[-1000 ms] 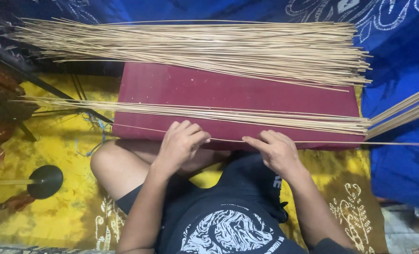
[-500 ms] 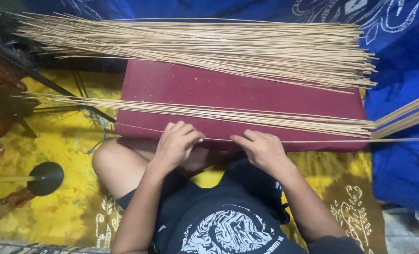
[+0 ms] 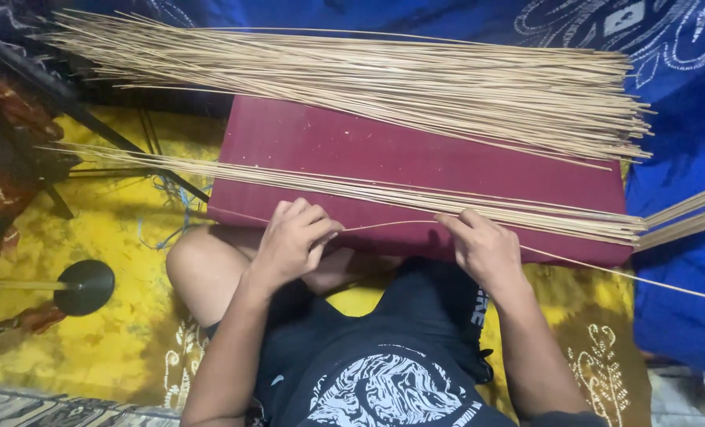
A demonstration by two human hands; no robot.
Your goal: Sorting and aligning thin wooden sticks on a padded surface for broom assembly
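Observation:
I sit behind a dark red cushion (image 3: 416,154). My left hand (image 3: 293,241) and my right hand (image 3: 483,249) both pinch one thin pale stick (image 3: 392,224) at the cushion's near edge; it bows slightly between them and runs on to the right past my right hand. A small row of similar sticks (image 3: 384,194) lies across the cushion just beyond my fingers. A large bundle of sticks (image 3: 384,83) lies along the cushion's far edge.
Yellow patterned cloth (image 3: 91,237) covers the floor; blue patterned cloth (image 3: 685,95) lies at the back and right. A black round base with a rod (image 3: 83,286) stands at left, near dark metal legs (image 3: 75,119). More sticks (image 3: 685,215) jut in from the right.
The view has shifted slightly. My hands have moved apart along the single stick, the right hand sliding right, and the stick now bows between them.

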